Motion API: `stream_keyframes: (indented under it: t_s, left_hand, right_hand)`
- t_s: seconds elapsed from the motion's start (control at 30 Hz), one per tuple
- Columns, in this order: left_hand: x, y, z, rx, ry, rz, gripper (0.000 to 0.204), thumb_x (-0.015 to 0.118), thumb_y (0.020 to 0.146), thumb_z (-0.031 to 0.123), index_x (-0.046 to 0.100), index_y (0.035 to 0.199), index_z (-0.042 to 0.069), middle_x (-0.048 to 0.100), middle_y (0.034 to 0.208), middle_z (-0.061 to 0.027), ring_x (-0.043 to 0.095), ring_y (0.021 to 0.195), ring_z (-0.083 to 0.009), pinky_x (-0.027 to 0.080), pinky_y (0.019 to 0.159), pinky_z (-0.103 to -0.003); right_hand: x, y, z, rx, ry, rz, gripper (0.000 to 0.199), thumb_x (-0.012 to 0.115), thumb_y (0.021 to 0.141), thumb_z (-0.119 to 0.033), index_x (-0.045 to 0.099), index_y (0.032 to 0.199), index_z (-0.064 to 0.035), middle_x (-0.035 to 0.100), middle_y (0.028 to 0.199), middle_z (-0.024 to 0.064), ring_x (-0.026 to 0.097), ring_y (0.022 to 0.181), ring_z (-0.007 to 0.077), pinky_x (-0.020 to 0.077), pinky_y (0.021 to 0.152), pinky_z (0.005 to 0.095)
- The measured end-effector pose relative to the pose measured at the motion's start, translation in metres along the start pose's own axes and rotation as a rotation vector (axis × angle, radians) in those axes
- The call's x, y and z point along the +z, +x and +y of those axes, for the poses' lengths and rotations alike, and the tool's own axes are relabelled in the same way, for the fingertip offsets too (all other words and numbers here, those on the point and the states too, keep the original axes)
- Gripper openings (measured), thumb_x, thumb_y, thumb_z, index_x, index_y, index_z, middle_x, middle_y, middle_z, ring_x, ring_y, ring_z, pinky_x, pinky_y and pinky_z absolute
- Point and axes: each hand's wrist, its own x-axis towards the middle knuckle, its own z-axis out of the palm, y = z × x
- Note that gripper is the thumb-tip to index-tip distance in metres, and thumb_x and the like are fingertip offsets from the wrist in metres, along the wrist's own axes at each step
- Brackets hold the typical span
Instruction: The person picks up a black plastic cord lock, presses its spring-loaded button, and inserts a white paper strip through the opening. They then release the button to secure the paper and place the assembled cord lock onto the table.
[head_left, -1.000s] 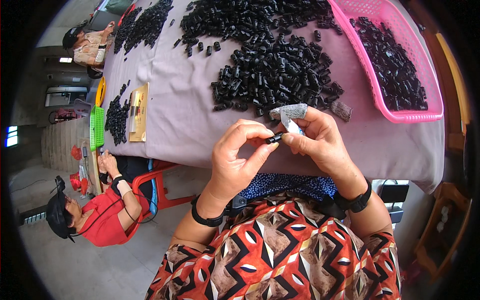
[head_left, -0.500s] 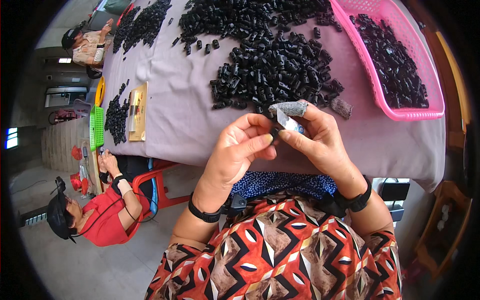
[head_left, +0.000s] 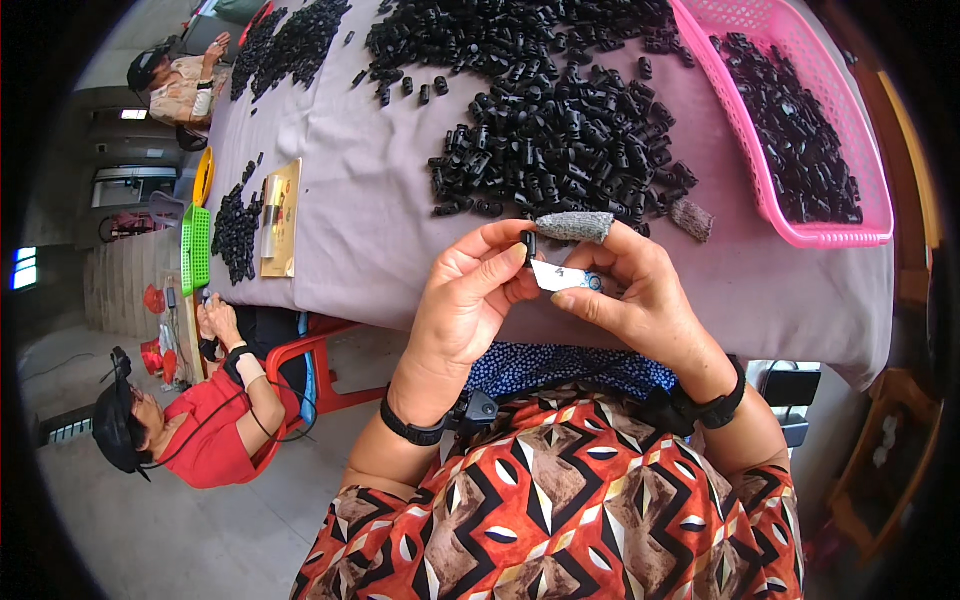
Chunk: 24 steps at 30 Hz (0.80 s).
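Between the thumb and fingers of my left hand (head_left: 465, 295) is a small black cylindrical plastic part (head_left: 529, 246), held upright. My right hand (head_left: 645, 295) pinches a flat, whitish, blade-like piece (head_left: 552, 275) with a slanted end and a blue mark. Its tip lies close beside the black part; whether they touch I cannot tell. A grey knitted finger cover (head_left: 575, 227) sits on my right index finger. Just beyond both hands spreads a big heap of similar black parts (head_left: 550, 150), with another grey knitted piece (head_left: 691, 220) at its right edge.
A pink basket (head_left: 770, 205) full of black parts stands at the right on the cloth-covered table (head_left: 350, 230). Farther left are a small black pile (head_left: 236, 240), a tan packet (head_left: 282, 220) and a green basket (head_left: 196, 250). Two other people (head_left: 215, 430) sit along the left.
The whitish piece has turned so its broad face shows, and its tip has moved down. My left hand has tilted the black part upright, in clearer sight.
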Motion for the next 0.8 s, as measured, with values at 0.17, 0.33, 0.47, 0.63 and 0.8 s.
stream_keyframes:
  t_s: [0.17, 0.33, 0.47, 0.63, 0.8]
  left_hand:
    - [-0.0018, 0.0008, 0.0, -0.005, -0.053, -0.029, 0.023, 0.061, 0.087, 0.006, 0.06, 0.11, 0.002, 0.065, 0.091, -0.0045, 0.064, 0.081, -0.0129, 0.054, 0.075, -0.027]
    - [-0.0007, 0.0014, -0.0003, -0.018, -0.051, -0.015, 0.023, 0.061, 0.087, 0.006, 0.06, 0.109, 0.002, 0.065, 0.089, -0.0038, 0.062, 0.076, -0.0115, 0.053, 0.07, -0.025]
    - [-0.0002, 0.001, -0.0012, -0.019, -0.046, -0.004, 0.021, 0.062, 0.086, 0.007, 0.059, 0.107, 0.002, 0.064, 0.084, -0.0049, 0.061, 0.07, -0.0111, 0.051, 0.064, -0.024]
    - [-0.0014, 0.0, -0.0015, -0.038, -0.062, -0.014, 0.019, 0.063, 0.086, 0.007, 0.059, 0.105, 0.003, 0.065, 0.082, -0.0059, 0.061, 0.068, -0.012, 0.052, 0.064, -0.024]
    - [-0.004, -0.0001, -0.0025, -0.041, -0.065, -0.01, 0.019, 0.063, 0.086, 0.007, 0.06, 0.104, 0.003, 0.065, 0.082, -0.006, 0.062, 0.069, -0.0124, 0.052, 0.064, -0.025]
  right_hand:
    - [0.0004, 0.0, -0.0022, -0.014, -0.034, -0.028, 0.039, 0.068, 0.081, -0.006, 0.053, 0.115, 0.0017, 0.064, 0.083, 0.0029, 0.057, 0.076, 0.0063, 0.0477, 0.068, 0.023]
    - [-0.0008, 0.0004, -0.0008, -0.008, -0.032, -0.03, 0.039, 0.069, 0.081, -0.006, 0.052, 0.115, 0.0021, 0.063, 0.082, 0.0024, 0.056, 0.075, 0.006, 0.0477, 0.067, 0.0226]
    - [-0.0008, 0.0, 0.0009, -0.003, -0.041, -0.035, 0.038, 0.069, 0.081, -0.008, 0.053, 0.114, 0.0023, 0.063, 0.082, 0.0021, 0.056, 0.074, 0.0054, 0.0473, 0.064, 0.0221]
    - [-0.0011, 0.0006, 0.0039, -0.002, -0.037, -0.022, 0.035, 0.069, 0.082, -0.011, 0.054, 0.111, 0.0022, 0.062, 0.081, 0.0014, 0.055, 0.073, 0.005, 0.0463, 0.062, 0.0216]
    - [-0.0006, 0.0009, 0.0037, -0.004, -0.044, -0.02, 0.033, 0.068, 0.082, -0.011, 0.055, 0.109, 0.0024, 0.062, 0.081, 0.0009, 0.054, 0.072, 0.0046, 0.0456, 0.061, 0.0213]
